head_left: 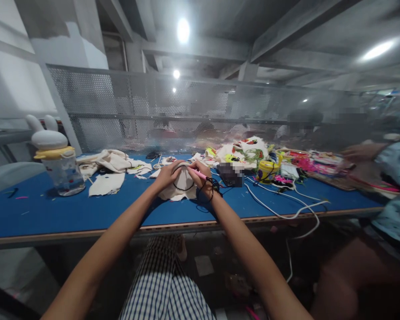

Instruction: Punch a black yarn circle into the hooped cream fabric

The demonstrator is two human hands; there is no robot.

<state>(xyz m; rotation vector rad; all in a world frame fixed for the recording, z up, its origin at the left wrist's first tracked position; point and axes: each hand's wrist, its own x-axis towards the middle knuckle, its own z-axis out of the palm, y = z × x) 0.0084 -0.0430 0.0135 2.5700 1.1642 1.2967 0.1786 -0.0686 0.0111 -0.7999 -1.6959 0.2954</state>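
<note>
Cream cloth [184,181] is stretched in a round hoop just above the blue table, its loose edge spread below. My left hand [166,175] is closed on the hoop's left rim. In my right hand [202,177] is a pink pen-like punch needle [198,174], gripped between the fingers and slanting toward the cloth. Black yarn [215,186] trails from its back end and loops around my right wrist. A dark curved line lies on the cloth. The needle's tip is too small to make out.
Left stands a clear bottle [62,173] with a rabbit-shaped lid, near cream cloth pieces [106,183]. Right of my hands lie a dark, partly blurred object [229,175], a yellow cup [266,171], white cable [270,210] and embroidered cloths [250,153]. A co-worker's sleeve [395,164] is far right.
</note>
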